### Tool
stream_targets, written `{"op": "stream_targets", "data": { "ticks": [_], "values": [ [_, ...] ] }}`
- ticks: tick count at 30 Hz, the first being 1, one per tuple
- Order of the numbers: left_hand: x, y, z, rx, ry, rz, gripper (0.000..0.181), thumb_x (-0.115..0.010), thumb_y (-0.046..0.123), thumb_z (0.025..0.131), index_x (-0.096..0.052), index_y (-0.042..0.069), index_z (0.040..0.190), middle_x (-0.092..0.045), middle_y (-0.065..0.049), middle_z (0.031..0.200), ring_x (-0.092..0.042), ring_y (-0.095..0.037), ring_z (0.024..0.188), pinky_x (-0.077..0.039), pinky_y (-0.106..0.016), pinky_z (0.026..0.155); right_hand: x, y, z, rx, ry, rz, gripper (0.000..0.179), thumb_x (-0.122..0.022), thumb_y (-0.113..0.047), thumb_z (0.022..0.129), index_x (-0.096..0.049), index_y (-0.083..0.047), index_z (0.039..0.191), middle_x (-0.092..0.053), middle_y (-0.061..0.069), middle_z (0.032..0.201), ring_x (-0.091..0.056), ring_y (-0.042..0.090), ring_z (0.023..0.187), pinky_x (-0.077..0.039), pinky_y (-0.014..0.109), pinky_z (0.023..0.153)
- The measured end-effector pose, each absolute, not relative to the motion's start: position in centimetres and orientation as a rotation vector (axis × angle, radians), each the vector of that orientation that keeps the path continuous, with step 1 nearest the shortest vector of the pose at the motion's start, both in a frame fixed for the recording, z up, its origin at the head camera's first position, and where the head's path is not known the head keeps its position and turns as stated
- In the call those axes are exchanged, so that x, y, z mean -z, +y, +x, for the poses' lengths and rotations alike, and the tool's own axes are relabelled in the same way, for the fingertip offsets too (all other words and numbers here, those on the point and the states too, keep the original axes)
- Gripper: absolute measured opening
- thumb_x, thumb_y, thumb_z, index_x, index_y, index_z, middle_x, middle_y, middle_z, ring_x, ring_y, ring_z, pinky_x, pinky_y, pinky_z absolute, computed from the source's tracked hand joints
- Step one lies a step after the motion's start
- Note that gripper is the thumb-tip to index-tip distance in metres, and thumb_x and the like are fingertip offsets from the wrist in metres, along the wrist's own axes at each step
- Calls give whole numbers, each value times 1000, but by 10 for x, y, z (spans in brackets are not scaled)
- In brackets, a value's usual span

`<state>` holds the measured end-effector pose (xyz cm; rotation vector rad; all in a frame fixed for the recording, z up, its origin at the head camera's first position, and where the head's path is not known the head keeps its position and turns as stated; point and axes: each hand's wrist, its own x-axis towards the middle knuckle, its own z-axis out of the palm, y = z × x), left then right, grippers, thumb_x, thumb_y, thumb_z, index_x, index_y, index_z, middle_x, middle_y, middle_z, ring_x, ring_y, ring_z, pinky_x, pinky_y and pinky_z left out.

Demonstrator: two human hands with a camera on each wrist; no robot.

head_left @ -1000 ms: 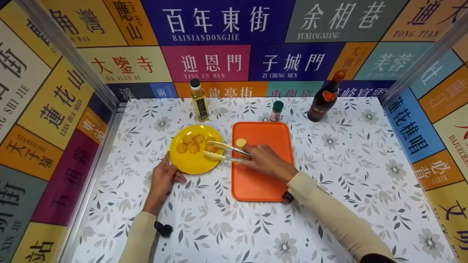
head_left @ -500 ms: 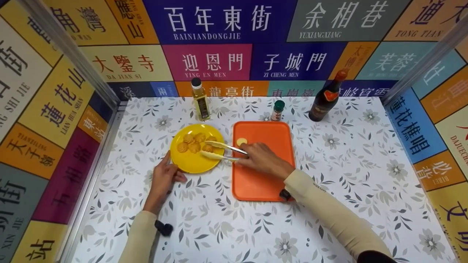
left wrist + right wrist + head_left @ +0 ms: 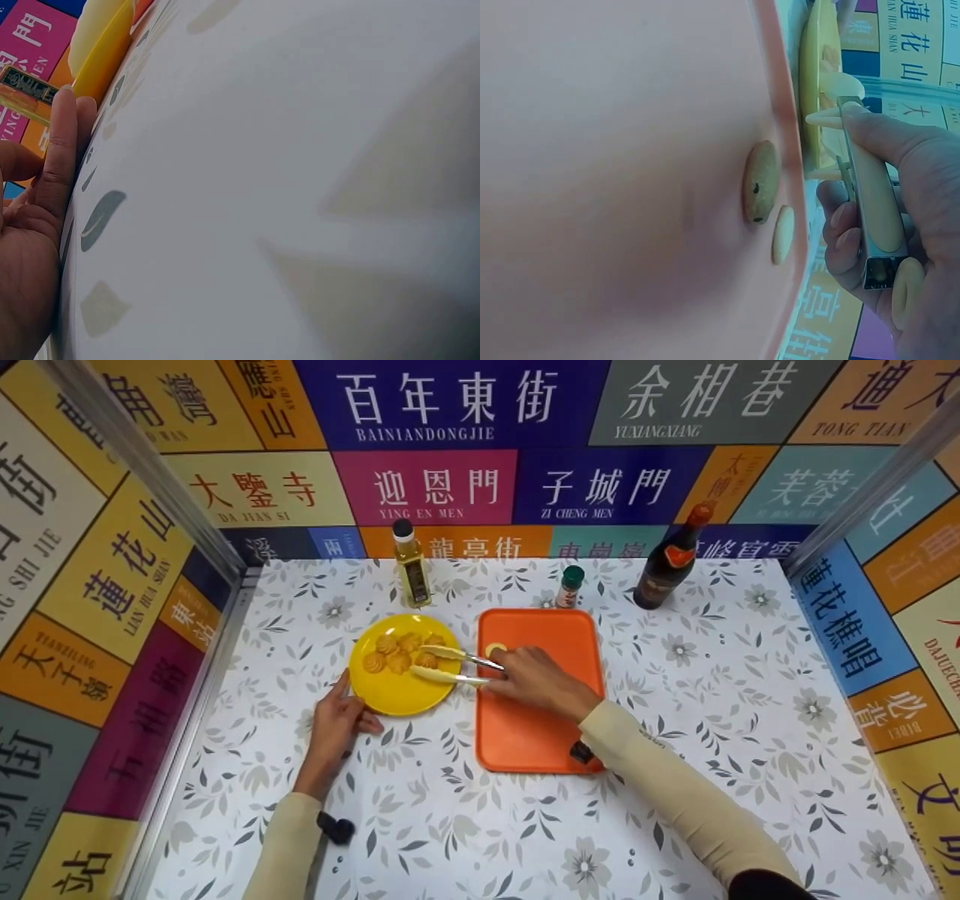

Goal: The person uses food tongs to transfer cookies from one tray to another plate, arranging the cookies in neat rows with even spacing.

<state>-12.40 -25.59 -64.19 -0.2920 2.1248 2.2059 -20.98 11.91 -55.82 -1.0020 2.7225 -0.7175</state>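
Several swirled golden cookies (image 3: pixel 399 662) lie on a yellow plate (image 3: pixel 397 703). The left hand (image 3: pixel 336 727) rests on the cloth at the plate's lower left, its fingers along the rim; in the left wrist view its fingers (image 3: pixel 61 142) are mostly extended. With curled fingers, the right hand (image 3: pixel 544 682) grips metal tongs (image 3: pixel 877 195) with pale tips. Their spread tips (image 3: pixel 442 675) reach over the plate on either side of a cookie at its right; contact cannot be told. Under that hand is an orange tray (image 3: pixel 517 746) bearing a pale flat cookie (image 3: pixel 783 235) and a brown dark-flecked cookie (image 3: pixel 762 182).
Behind the plate stands an oil bottle (image 3: pixel 412 574) with a black cap. A small green-capped shaker (image 3: pixel 568 587) is behind the tray, and a dark red-capped bottle (image 3: pixel 664 566) stands further right. Printed panels surround the floral tablecloth (image 3: pixel 712 697).
The right hand and tongs have shifted slightly left, and the hand now covers part of the pale cookie on the tray. The left hand keeps its place by the plate.
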Motion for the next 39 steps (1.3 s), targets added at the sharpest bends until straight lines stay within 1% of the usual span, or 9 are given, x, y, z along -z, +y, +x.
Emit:
{"op": "stream_targets", "data": {
  "ticks": [3,7,13,19,23,28,31,37,39],
  "values": [
    [642,-256,-124,-2200,2131,-296,68,-50,4,114,-25,13,176,-72,-32,88,-77,-31,67,-70,-43,70,557,118,-211,716,2729,-1008,35,-81,-36,102,-72,-2,106,-51,0,73,-49,18,59,-36,31,53],
    [641,-254,-124,-2203,2150,-279,69,-50,1,113,-24,10,176,-72,-32,85,-77,-31,66,-70,-42,68,558,116,-212,699,2751,-1072,35,-81,-34,102,-72,-1,103,-52,1,72,-50,19,59,-37,31,53],
    [643,-255,-125,-2201,2153,-286,70,-52,1,111,-25,10,176,-72,-31,84,-77,-32,67,-70,-42,68,559,117,-212,690,2775,-1114,36,-81,-35,102,-71,0,99,-48,-1,69,-46,18,56,-34,31,51],
    [643,-255,-124,-2194,2158,-291,70,-52,3,112,-25,11,176,-72,-32,84,-77,-32,67,-70,-43,69,557,121,-210,723,2760,-1058,34,-81,-35,103,-73,-2,104,-48,-1,71,-47,16,56,-35,29,51],
    [642,-255,-124,-2198,2162,-288,70,-52,2,112,-25,10,176,-72,-31,84,-77,-33,67,-70,-43,68,555,126,-208,753,2745,-1006,32,-80,-34,103,-73,-3,109,-50,-1,70,-49,16,57,-38,29,52],
    [642,-255,-125,-2201,2163,-284,70,-52,2,112,-25,9,176,-72,-31,82,-78,-33,67,-70,-43,67,555,134,-207,788,2750,-957,36,-82,-36,102,-73,-3,113,-54,-1,69,-53,15,57,-42,29,52],
    [642,-255,-125,-2197,2165,-283,70,-52,2,112,-25,10,176,-72,-31,83,-78,-33,67,-70,-43,67,555,140,-206,789,2777,-968,36,-84,-35,100,-74,-2,112,-56,-1,70,-52,15,57,-41,29,52],
    [642,-256,-124,-2205,2145,-272,69,-51,3,112,-24,9,176,-73,-34,86,-78,-32,68,-70,-43,69,556,153,-205,805,2800,-958,36,-84,-32,100,-73,-2,118,-56,-2,72,-50,14,59,-37,29,53],
    [641,-255,-124,-2208,2135,-268,69,-51,3,113,-23,8,176,-73,-34,87,-78,-32,68,-70,-43,69,556,157,-205,820,2806,-941,37,-85,-32,100,-73,-2,117,-55,-1,70,-49,15,59,-36,29,53]
  ]
}}
